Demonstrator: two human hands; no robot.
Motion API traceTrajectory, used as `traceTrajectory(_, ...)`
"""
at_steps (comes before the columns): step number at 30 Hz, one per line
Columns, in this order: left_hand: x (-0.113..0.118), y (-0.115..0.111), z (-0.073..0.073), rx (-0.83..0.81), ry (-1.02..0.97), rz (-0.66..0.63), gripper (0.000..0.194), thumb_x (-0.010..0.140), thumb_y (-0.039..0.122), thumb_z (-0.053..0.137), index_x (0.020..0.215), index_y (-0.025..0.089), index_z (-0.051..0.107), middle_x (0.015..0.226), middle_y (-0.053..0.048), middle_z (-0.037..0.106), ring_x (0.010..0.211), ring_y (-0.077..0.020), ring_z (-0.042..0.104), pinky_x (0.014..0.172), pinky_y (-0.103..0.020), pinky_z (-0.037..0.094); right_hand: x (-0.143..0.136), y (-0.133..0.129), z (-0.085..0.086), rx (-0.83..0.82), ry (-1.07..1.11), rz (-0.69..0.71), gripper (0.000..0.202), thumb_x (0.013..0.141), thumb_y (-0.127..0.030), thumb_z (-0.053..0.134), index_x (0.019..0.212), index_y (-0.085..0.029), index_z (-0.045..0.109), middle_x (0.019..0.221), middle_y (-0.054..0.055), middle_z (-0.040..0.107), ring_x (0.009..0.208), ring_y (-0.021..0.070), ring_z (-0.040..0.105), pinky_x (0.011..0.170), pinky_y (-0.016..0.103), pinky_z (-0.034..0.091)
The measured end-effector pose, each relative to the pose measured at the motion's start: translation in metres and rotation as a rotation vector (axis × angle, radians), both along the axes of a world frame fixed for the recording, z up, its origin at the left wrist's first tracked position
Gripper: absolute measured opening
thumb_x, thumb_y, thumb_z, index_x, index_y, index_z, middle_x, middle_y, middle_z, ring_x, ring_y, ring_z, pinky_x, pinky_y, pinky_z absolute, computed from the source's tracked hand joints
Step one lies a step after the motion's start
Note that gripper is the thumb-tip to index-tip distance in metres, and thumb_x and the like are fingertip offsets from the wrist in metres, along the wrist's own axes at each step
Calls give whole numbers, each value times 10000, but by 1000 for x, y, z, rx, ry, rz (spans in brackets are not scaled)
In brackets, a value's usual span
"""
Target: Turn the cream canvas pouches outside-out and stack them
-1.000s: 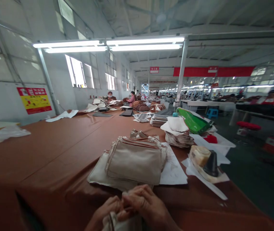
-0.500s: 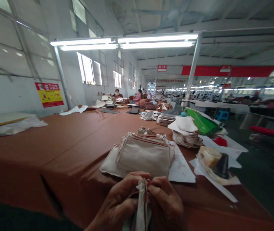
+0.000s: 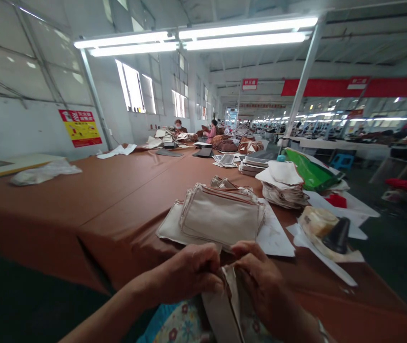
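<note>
A beige fabric piece (image 3: pixel 221 312) with a folded edge hangs over my lap, below the table's front edge. My left hand (image 3: pixel 192 271) pinches its upper left edge, fingers curled and thumb pressed on it. Opposite, my right hand (image 3: pixel 260 276) grips the upper right edge with bent fingers. The two hands are slightly apart, with the pale fold between them. Just beyond them, a stack of beige fabric pieces (image 3: pixel 221 216) lies on the brown-covered table (image 3: pixel 117 190).
Right of the stack are white paper (image 3: pixel 277 233), a black cone (image 3: pixel 337 236), a yellowish block (image 3: pixel 318 220), another pile of pieces (image 3: pixel 284 190) and a green bag (image 3: pixel 309 171). A plastic bag (image 3: pixel 46 172) lies at left. Two people are far back.
My hands have moved slightly apart, and the piece between them has opened out more. The left forearm and a flowered cloth on my lap now show. The camera view has shifted.
</note>
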State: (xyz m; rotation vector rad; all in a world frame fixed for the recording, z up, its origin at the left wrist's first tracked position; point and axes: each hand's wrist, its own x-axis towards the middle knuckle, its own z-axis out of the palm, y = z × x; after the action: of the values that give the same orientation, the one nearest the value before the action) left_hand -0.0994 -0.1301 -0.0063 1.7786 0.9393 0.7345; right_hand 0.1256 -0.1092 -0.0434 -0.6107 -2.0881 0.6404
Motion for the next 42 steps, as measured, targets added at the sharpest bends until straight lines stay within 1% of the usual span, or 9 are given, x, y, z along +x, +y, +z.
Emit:
traceTrajectory(5, -12, -1, 3, -100, 228, -12, 327, 771, 437, 740, 818, 136, 619, 700, 50, 483, 642, -95, 387, 531, -173, 303, 30, 8, 13, -318, -95, 260, 153, 981, -201, 443, 876, -184, 553, 1051, 78, 592, 957, 190, 573, 856, 289, 457)
traceTrajectory(9, -3, 1, 4, 82, 191, -74, 288, 797, 410, 725, 822, 124, 695, 851, -9, 545, 734, -114, 485, 628, -183, 373, 31, 11, 15, -449, -244, 322, 149, 979, -257, 478, 997, -171, 599, 936, 47, 616, 834, 170, 554, 745, 258, 440)
traceTrajectory(12, 6, 3, 6, 72, 107, -131, 240, 820, 354, 712, 863, 118, 700, 860, -22, 566, 752, -119, 515, 673, -190, 399, 24, 10, 19, -522, -244, 357, 229, 1002, -310, 435, 1064, -173, 607, 934, 35, 612, 810, 156, 529, 726, 252, 418)
traceTrajectory(16, 9, 6, 10, -89, 47, -173, 234, 817, 327, 713, 853, 101, 667, 738, 13, 560, 665, -95, 464, 601, -172, 370, 15, 10, 25, -575, -154, 352, 246, 975, -355, 489, 885, -149, 589, 787, -4, 532, 701, 122, 442, 630, 224, 379)
traceTrajectory(19, 7, 9, 16, -204, 41, -140, 311, 766, 378, 752, 871, 103, 653, 723, 27, 530, 651, -92, 418, 552, -169, 328, 14, 11, 28, -528, -148, 285, 195, 946, -294, 532, 813, -153, 555, 735, -22, 499, 655, 109, 407, 576, 209, 350)
traceTrajectory(23, 10, 8, 19, -370, 9, -91, 390, 737, 433, 762, 935, 106, 683, 741, 11, 561, 646, -99, 436, 549, -182, 320, 14, 8, 30, -395, -170, 181, 139, 918, -203, 531, 789, -159, 558, 715, -17, 532, 636, 112, 448, 573, 220, 351)
traceTrajectory(28, 19, 8, 12, -455, -123, -28, 305, 749, 375, 756, 844, 89, 708, 749, -16, 606, 663, -100, 461, 593, -196, 332, 11, 4, 32, -372, -151, 179, 146, 917, -198, 516, 791, -157, 576, 742, 5, 573, 656, 125, 502, 603, 234, 381)
traceTrajectory(38, 28, 14, 3, -473, -199, 37, 242, 742, 330, 715, 749, 88, 712, 587, 34, 453, 546, -78, 290, 526, -226, 238, 13, 14, 21, -746, -44, 242, 314, 987, -406, 427, 862, -156, 569, 768, 16, 551, 686, 135, 473, 611, 236, 374)
traceTrajectory(42, 29, 15, 2, -485, -185, 73, 224, 724, 313, 700, 734, 90, 701, 586, 30, 456, 553, -86, 292, 534, -226, 261, 9, 16, 23, -766, 2, 261, 324, 881, -471, 599, 859, -152, 544, 766, -8, 487, 685, 124, 409, 586, 223, 336)
